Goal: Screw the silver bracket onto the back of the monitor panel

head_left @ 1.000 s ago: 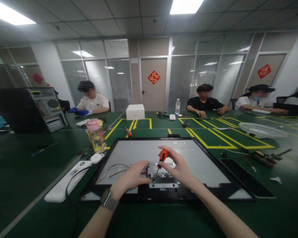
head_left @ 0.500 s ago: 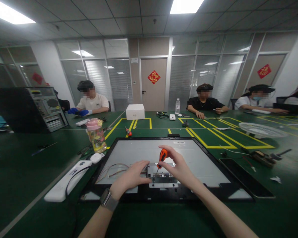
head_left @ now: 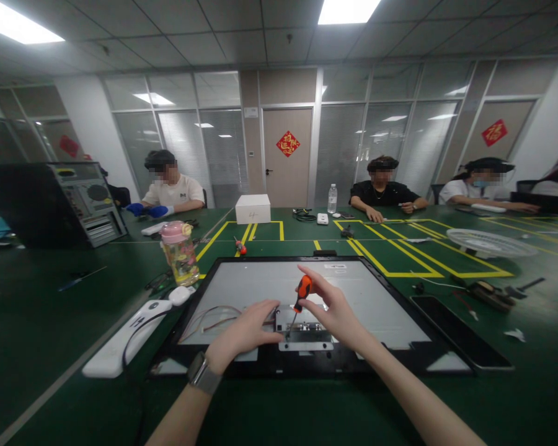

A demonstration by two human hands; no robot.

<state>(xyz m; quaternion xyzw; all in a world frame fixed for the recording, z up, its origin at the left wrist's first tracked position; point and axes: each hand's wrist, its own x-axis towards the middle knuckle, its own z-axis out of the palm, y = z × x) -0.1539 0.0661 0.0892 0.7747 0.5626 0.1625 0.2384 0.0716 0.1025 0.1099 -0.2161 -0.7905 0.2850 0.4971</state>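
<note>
A screwdriver point(head_left: 304, 292) with an orange and black handle is pinched in my right hand point(head_left: 337, 313). Its thin shaft slants down to the port area of a metal bracket point(head_left: 305, 347). My left hand point(head_left: 242, 328) spans the bracket's left end, thumb at the lower corner and fingers at the upper one. Beneath both hands a display panel point(head_left: 372, 310) lies flat, grey back up, in a black frame. Thin cables point(head_left: 214, 317) run across the panel to the left of the bracket. Exactly where the screwdriver's tip meets the metal is too small to tell.
A white power strip point(head_left: 125, 341) and a pink-lidded bottle point(head_left: 181, 254) stand left of the panel. On its right lies a black phone-like slab point(head_left: 460, 331). A computer case point(head_left: 51, 204) is far left. People sit across the table.
The screwdriver's handle has risen slightly, and its tip has shifted a little down and left over the bracket. My left hand stays in place.
</note>
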